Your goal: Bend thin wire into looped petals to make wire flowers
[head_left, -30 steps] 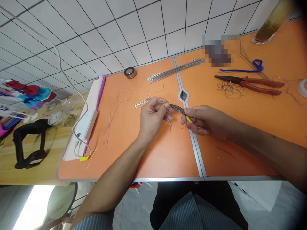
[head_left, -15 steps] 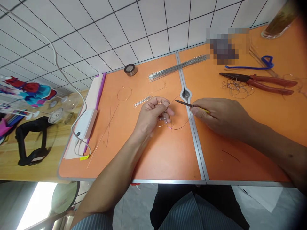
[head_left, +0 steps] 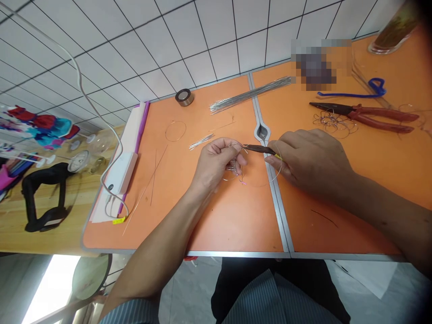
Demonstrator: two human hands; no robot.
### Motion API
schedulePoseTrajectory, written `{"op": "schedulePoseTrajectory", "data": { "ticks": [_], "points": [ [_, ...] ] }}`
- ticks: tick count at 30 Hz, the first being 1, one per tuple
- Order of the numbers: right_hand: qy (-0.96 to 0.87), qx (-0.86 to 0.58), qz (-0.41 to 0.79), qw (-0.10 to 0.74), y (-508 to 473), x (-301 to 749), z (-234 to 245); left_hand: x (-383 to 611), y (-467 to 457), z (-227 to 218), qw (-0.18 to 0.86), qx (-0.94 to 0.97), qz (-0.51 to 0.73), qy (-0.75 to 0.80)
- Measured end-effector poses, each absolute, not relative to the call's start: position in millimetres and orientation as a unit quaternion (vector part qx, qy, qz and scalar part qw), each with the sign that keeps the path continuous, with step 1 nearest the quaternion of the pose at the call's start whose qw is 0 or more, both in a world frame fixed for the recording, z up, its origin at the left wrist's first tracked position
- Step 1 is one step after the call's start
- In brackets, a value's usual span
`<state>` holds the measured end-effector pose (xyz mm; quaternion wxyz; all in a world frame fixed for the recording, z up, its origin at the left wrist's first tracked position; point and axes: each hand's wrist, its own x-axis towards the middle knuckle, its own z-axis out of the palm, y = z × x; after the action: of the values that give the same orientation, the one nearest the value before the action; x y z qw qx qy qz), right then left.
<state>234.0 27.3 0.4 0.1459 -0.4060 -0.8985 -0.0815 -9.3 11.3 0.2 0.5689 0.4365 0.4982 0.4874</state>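
Observation:
Between its thumb and fingers, my left hand (head_left: 216,159) pinches a small bent piece of thin silver wire (head_left: 231,164). My right hand (head_left: 303,153) is closed round needle-nose pliers (head_left: 258,148) with dark jaws and a bit of yellow at the grip; most of the handles are hidden in the palm. The jaw tips meet the wire right at my left fingertips. A long loose end of wire curves below the pliers toward my right hand. Near the lower part of the wirework shows a small pinkish spot (head_left: 243,182).
Behind my hands lie a bundle of straight wires (head_left: 249,95), a short wire bundle (head_left: 201,141) and a tape roll (head_left: 184,97). To the right are red-handled pliers (head_left: 364,116), tangled wire (head_left: 332,123) and a blue bent strip (head_left: 376,88). A white power box (head_left: 122,172) sits left.
My right hand has turned the pliers and brought their tips left onto the wire at my left fingers. The loose wire loop has shifted toward my right hand.

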Motion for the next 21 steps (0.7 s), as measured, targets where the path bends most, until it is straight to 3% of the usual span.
{"op": "schedulePoseTrajectory", "data": {
  "ticks": [21],
  "points": [
    [-0.906,-0.377,-0.136,0.136,25.6,234.4,1.3,-9.3,10.9,-0.2,0.565,0.433,0.489,0.504]
  ]
}}
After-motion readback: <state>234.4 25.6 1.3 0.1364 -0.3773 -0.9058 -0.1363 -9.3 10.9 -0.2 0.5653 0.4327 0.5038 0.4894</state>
